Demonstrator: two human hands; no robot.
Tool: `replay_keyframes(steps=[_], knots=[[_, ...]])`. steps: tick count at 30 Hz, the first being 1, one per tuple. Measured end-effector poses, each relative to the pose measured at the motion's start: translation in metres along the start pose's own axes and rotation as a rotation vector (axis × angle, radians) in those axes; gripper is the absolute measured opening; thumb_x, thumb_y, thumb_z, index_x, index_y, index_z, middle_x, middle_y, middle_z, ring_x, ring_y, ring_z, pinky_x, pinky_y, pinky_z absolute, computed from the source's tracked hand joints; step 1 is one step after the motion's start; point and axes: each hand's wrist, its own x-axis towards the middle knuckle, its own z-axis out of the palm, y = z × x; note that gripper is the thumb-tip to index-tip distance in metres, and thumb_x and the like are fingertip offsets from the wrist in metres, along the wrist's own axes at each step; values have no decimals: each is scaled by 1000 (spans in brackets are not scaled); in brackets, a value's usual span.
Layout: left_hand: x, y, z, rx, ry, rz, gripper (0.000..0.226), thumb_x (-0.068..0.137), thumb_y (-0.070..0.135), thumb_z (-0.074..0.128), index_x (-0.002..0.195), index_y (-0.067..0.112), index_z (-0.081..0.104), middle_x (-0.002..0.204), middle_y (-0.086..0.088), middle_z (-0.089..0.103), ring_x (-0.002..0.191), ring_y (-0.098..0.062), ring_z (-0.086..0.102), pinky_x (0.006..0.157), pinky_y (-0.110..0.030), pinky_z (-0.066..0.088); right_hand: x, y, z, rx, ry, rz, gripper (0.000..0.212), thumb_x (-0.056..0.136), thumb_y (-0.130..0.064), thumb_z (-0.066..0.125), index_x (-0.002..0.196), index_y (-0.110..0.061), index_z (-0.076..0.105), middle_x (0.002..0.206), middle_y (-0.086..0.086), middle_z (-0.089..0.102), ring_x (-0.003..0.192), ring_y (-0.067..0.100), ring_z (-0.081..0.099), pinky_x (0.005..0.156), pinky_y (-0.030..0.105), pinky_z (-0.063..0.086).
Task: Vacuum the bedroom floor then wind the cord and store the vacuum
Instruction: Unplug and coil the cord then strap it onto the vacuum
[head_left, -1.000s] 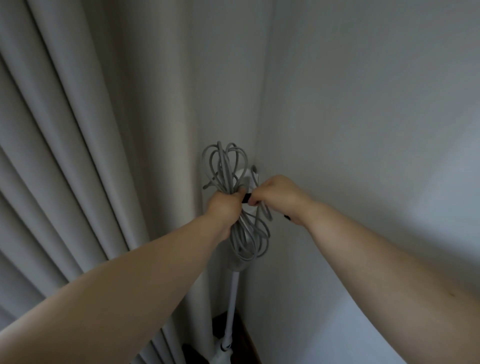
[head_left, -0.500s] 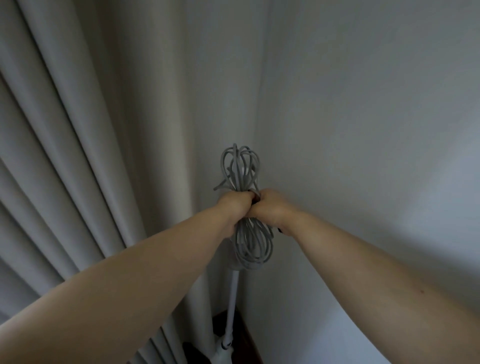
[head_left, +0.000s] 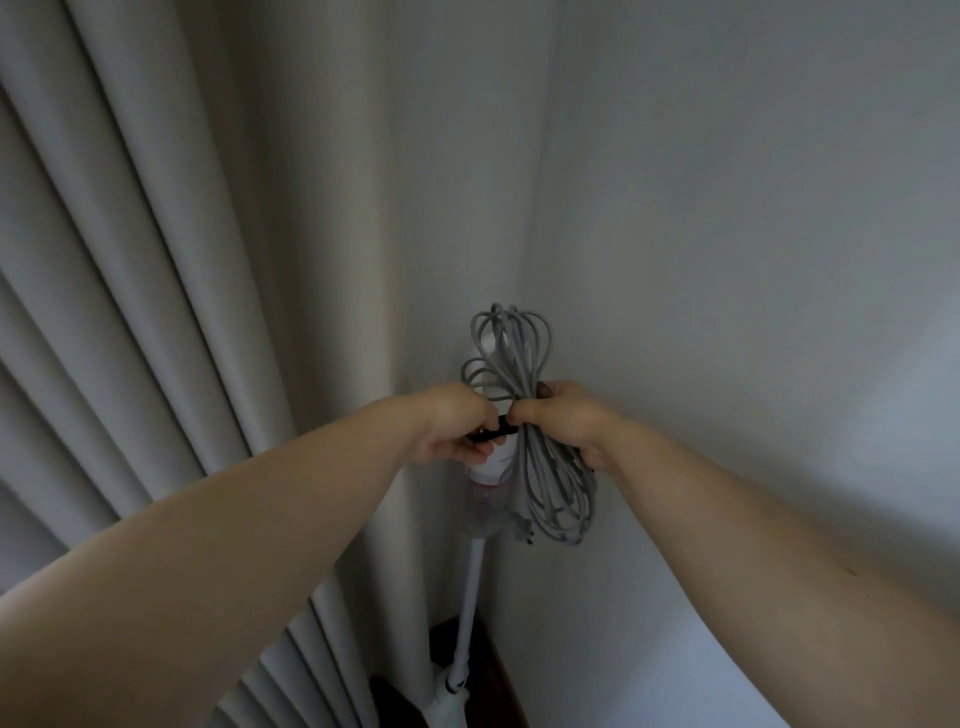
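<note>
Grey coiled power cord (head_left: 524, 415), bundled in long loops, gripped at its waist by the right hand (head_left: 563, 421). Thin black strap (head_left: 493, 433) pinched by the left hand (head_left: 457, 428) just beside, stretched between both hands. White upright stick vacuum (head_left: 470, 597) directly behind and below the hands, in the corner between pale pleated curtain (head_left: 156, 312) and white wall (head_left: 727, 260).
</note>
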Motion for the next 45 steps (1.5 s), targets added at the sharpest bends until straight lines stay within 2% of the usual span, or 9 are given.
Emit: replay_keyframes(steps=[4, 7, 16, 22, 29, 33, 36, 40, 45], knots=[[-1, 4, -2, 423, 82, 132, 18, 92, 23, 62, 77, 14, 59, 71, 0, 53, 61, -11, 47, 56, -21, 40, 1, 1, -4, -28, 17, 7, 23, 82, -10, 66, 105, -8, 69, 95, 12, 70, 83, 25, 67, 73, 32, 57], [-2, 8, -6, 541, 110, 165, 32, 90, 37, 65, 94, 6, 70, 91, -8, 64, 88, -20, 59, 81, -26, 47, 2, 8, -7, -6, 70, 28, 18, 87, -13, 64, 104, -9, 66, 86, 6, 67, 73, 18, 63, 58, 22, 52], [-3, 6, 24, 202, 87, 350, 27, 100, 27, 50, 76, 15, 51, 69, 2, 51, 65, -7, 47, 61, -21, 39, 7, 3, 6, 391, 44, 201, 53, 86, -54, 61, 112, -9, 68, 106, 17, 71, 96, 29, 69, 88, 43, 56], [1, -1, 33, 69, 169, 399, 29, 99, 15, 49, 71, 16, 55, 70, -2, 54, 70, -16, 52, 67, -26, 42, -3, -3, 6, 663, -184, 217, 74, 91, -70, 29, 104, -8, 67, 102, 15, 69, 93, 24, 65, 75, 36, 51], [11, -7, 26, 93, 227, 395, 22, 84, 11, 70, 65, 19, 63, 74, -7, 67, 75, -21, 64, 79, -33, 55, -11, -9, 8, 666, -262, 281, 76, 90, -71, 30, 107, -6, 67, 96, 17, 71, 86, 27, 67, 75, 35, 54], [18, -15, 23, 73, 336, 386, 31, 77, 15, 79, 59, 17, 54, 58, 1, 57, 58, -16, 53, 66, -29, 48, -10, -12, 12, 687, -272, 273, 81, 87, -74, 32, 118, -5, 63, 108, 15, 67, 96, 27, 64, 81, 36, 52], [21, -18, 22, 39, 409, 385, 37, 72, 17, 81, 70, 20, 44, 72, 1, 55, 65, -15, 51, 62, -27, 43, -7, -12, 14, 661, -283, 256, 86, 84, -79, 30, 121, -10, 65, 112, 14, 69, 104, 27, 64, 84, 37, 51], [23, -22, 23, 47, 411, 376, 36, 75, 14, 76, 100, 15, 50, 104, -6, 61, 96, -21, 61, 81, -30, 51, -1, -10, 21, 660, -299, 252, 87, 82, -81, 29, 129, -15, 61, 126, 15, 63, 117, 28, 59, 95, 38, 48], [30, -26, 14, 145, 374, 338, 34, 88, 7, 59, 120, 6, 48, 117, -15, 62, 107, -27, 60, 92, -34, 51, -5, -10, 24, 563, -285, 231, 62, 95, -62, 31, 122, -16, 61, 112, 6, 66, 74, 13, 62, 57, 22, 43]])
